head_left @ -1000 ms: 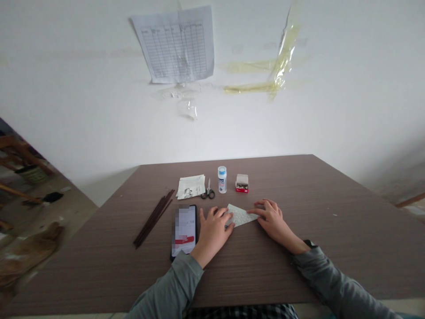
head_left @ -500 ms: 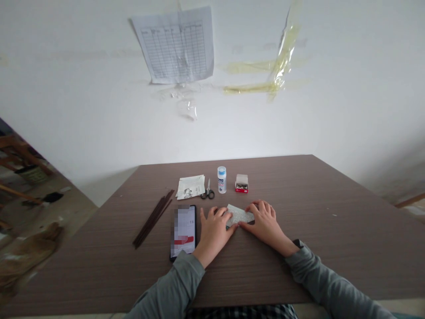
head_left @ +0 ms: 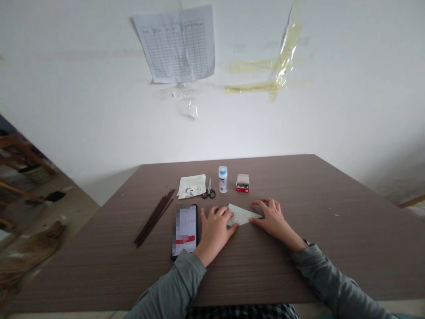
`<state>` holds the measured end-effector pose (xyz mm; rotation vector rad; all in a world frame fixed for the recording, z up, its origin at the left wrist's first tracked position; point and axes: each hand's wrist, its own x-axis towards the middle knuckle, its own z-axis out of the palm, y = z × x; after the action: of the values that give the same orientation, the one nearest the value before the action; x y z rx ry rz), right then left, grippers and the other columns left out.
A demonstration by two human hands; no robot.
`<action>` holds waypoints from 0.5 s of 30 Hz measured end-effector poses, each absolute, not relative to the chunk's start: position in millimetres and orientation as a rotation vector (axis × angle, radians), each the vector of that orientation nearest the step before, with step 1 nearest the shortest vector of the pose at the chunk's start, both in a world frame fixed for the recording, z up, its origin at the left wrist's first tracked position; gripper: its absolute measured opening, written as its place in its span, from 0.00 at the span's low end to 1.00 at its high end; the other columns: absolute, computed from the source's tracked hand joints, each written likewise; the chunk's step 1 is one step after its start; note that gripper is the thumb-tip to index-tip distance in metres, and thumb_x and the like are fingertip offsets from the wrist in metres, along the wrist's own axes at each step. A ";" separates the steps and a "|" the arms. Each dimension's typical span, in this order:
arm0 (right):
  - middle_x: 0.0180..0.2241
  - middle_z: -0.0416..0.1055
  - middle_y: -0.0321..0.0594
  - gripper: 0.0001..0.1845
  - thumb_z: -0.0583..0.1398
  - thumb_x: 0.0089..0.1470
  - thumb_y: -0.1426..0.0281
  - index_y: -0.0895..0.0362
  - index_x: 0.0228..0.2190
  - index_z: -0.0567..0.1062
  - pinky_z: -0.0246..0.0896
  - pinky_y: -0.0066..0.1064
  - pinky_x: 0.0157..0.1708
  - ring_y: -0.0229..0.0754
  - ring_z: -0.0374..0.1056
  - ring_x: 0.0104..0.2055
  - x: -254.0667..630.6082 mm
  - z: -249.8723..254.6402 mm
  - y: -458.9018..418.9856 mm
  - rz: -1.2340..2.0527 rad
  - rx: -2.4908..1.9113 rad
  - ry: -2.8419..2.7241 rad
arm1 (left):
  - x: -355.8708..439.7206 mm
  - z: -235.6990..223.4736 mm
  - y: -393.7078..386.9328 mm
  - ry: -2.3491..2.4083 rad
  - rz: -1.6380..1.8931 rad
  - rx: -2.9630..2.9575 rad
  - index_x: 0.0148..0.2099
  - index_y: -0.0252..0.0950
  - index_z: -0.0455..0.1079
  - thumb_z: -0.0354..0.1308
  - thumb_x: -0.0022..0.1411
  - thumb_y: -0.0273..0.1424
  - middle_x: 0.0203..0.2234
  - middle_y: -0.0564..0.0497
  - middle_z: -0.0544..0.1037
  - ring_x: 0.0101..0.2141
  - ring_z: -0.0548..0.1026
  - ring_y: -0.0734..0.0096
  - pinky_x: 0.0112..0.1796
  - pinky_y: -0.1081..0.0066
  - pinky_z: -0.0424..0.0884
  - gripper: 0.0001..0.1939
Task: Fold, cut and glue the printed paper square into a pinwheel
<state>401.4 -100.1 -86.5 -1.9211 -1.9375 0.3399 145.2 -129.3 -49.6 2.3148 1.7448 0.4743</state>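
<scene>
A folded piece of printed paper lies on the table, its pointed corner toward the right. My left hand holds down the paper's left end, with the fingers spread over it and the thumb at the near edge. At the pointed right corner, my right hand has its thumb touching the paper. The fingers of that hand are apart from the thumb and grip nothing. Part of the paper is hidden under my left fingers.
A phone lies left of my left hand, with thin brown sticks beyond it. Farther back are printed paper sheets, scissors, a white bottle and a small red open box. A wall stands behind the table.
My right hand has slid to the right along the paper and uncovered its pointed corner. My left hand stays on the paper's left end.
</scene>
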 end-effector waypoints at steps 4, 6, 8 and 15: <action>0.68 0.82 0.48 0.36 0.75 0.62 0.59 0.41 0.71 0.90 0.70 0.72 0.83 0.75 0.74 0.81 421.2 -95.6 -87.3 0.293 -1.902 -1.931 | 144.9 -50.2 -129.7 1.744 0.470 2.305 0.66 0.51 0.95 0.77 0.83 0.36 0.74 0.42 0.91 0.75 0.80 0.29 0.83 0.06 0.60 0.14; 0.68 0.82 0.48 0.37 0.75 0.61 0.60 0.41 0.71 0.90 0.69 0.72 0.84 0.74 0.73 0.81 429.2 -96.8 -82.4 0.310 -1.915 -1.929 | 145.0 -50.1 -130.2 1.740 0.489 2.303 0.66 0.50 0.95 0.77 0.82 0.34 0.74 0.42 0.91 0.75 0.80 0.28 0.83 0.06 0.59 0.15; 0.69 0.81 0.49 0.37 0.75 0.61 0.62 0.41 0.71 0.91 0.68 0.71 0.85 0.74 0.73 0.82 435.0 -96.1 -79.4 0.325 -1.934 -1.920 | 145.0 -49.9 -130.5 1.739 0.503 2.301 0.66 0.50 0.95 0.78 0.82 0.33 0.74 0.42 0.91 0.75 0.81 0.28 0.83 0.07 0.59 0.15; 0.74 0.81 0.47 0.37 0.72 0.61 0.69 0.36 0.69 0.93 0.72 0.71 0.83 0.74 0.72 0.83 437.8 -93.3 -84.1 0.307 -1.950 -1.910 | 142.9 -52.3 -128.1 1.746 0.482 2.301 0.67 0.49 0.95 0.77 0.83 0.33 0.74 0.42 0.91 0.75 0.81 0.31 0.84 0.07 0.58 0.15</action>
<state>437.8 -84.1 -93.3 -1.9498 -1.9097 0.3074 142.9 -128.1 -52.3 2.3014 1.7456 0.4818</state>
